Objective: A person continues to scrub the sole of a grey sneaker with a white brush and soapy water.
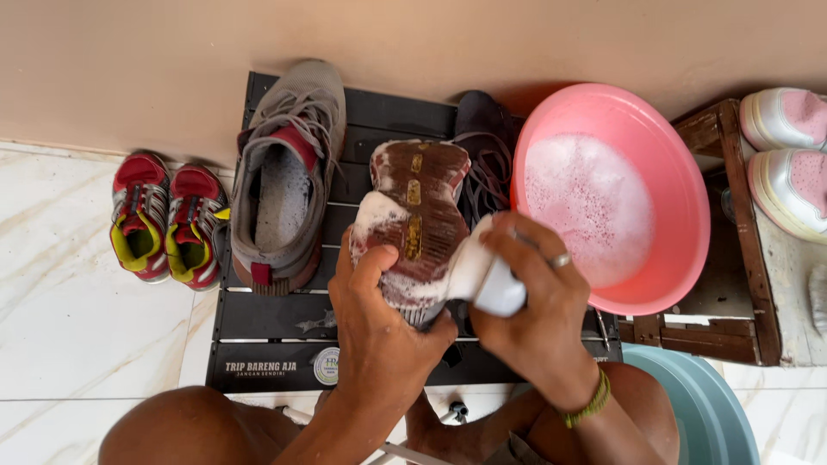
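Hands meet over the middle of the black slatted folding table (379, 112). The left hand (379, 331) comes up from six o'clock, thumb and fingers wrapped tight around the heel end of a dark shoe turned sole-up, its brown rubber sole smeared with white foam (418, 220) — the toe points toward twelve o'clock. The right hand (538, 301) comes in from five o'clock, wrist bent, fingers curled closed around a white brush handle (491, 280) pressed against the sole's right edge; a ring sits on one finger and a green band on the wrist. Both bare knees show at the bottom edge.

Counted around them: one grey sneaker with red trim and grey laces (289, 172) lying on the table at ten o'clock from the hands, one dark shoe with loose laces (482, 146) partly hidden behind the held one at one o'clock, and one round pink plastic basin of sudsy water (663, 164) at two o'clock, touching the table's right end. Two small red-and-yellow children's shoes (168, 215) stand side by side on the white tile floor at nine o'clock. Two white-and-pink sneakers (788, 155) rest on a worn wooden stand (741, 224) at three o'clock — and one pale blue-green tub (706, 405) sits at four o'clock.
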